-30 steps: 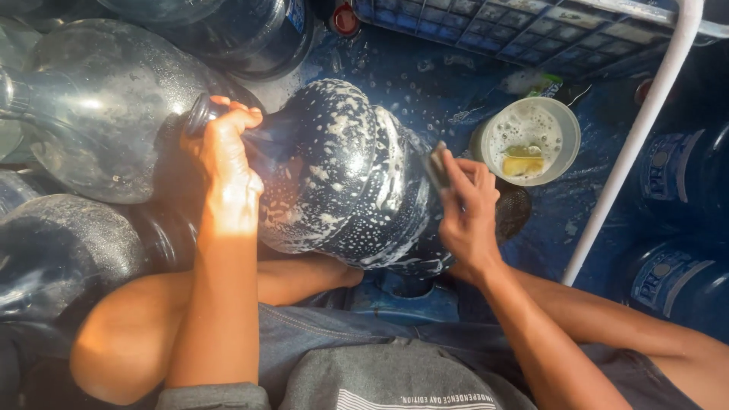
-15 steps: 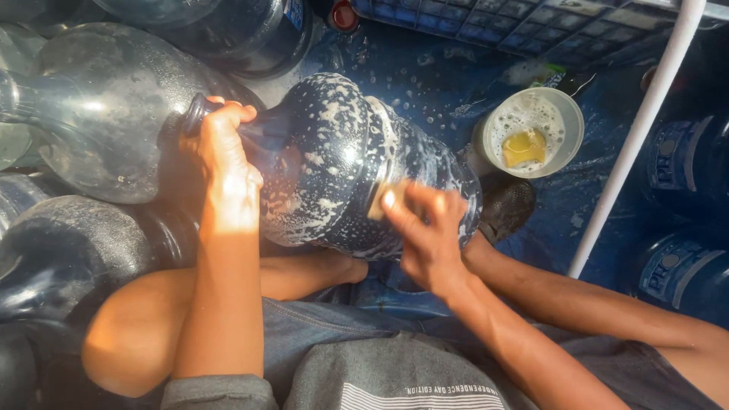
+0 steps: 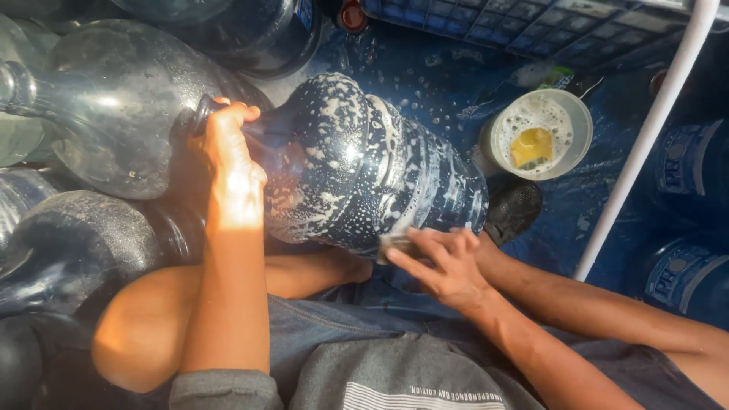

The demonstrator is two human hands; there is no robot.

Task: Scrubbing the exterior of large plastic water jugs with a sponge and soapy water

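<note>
Wet blue flooring (image 3: pixel 425 68) is crowded with empty jugs. Between the hands, a soapy blue water jug (image 3: pixel 357 163) lies sideways. Its neck is gripped by the left hand (image 3: pixel 231 163); a sponge (image 3: pixel 391 244) is pressed against its lower side by the right hand (image 3: pixel 444 266). A suds-filled bowl (image 3: pixel 541 133) sits nearby.
</note>
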